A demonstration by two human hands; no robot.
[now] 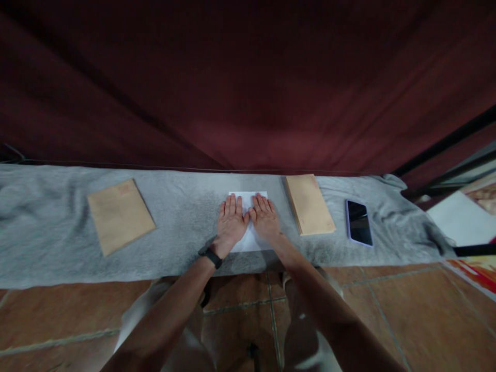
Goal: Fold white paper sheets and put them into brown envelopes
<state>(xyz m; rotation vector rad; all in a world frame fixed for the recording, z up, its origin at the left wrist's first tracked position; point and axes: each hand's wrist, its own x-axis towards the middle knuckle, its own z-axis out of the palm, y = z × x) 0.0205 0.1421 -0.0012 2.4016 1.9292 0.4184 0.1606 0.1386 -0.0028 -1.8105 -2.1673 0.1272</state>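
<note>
A sheet of white paper (pixel 251 242) lies on the grey cloth in front of me, partly covered by my hands. My left hand (pixel 231 219) presses flat on its left side, fingers stretched forward, with a dark watch (pixel 212 257) on that wrist. Flat on the right side of the paper rests my right hand (pixel 265 219), its fingers also extended. The two thumbs nearly meet near the middle. To the right of my right hand is a stack of brown envelopes (pixel 310 205). Farther off to the left lies another brown envelope (pixel 121 217), turned at an angle.
The grey cloth (pixel 182 222) covers a long narrow surface. A phone (pixel 359 222) in a pale purple case lies toward its right end. Behind hangs a dark red curtain (pixel 248 103). Below is a tiled floor (pixel 240 325). White and printed sheets (pixel 465 219) show at far right.
</note>
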